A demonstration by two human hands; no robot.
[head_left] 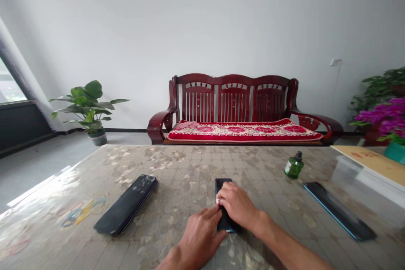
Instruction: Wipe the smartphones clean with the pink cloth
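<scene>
A dark smartphone (226,221) lies on the table in front of me, camera end pointing away. My left hand (199,234) grips it from the left, thumb at the near end and fingers along the side. Over its upper part, my right hand (236,204) is closed with bent fingers pressed together at the left edge. A small pale spot shows at those fingertips; whether it is a nail or a held scrap I cannot make out. Left of my hands rests a stack of dark phones (126,206). Another phone (340,211) with a blue edge lies to the right.
A green bottle (294,166) with a black cap stands on the table (186,164). Coloured rubber bands (79,214) lie at the left. A clear box (363,177) and yellow folder (370,160) are at the right, near purple flowers (382,114). A wooden bench (234,80) stands beyond.
</scene>
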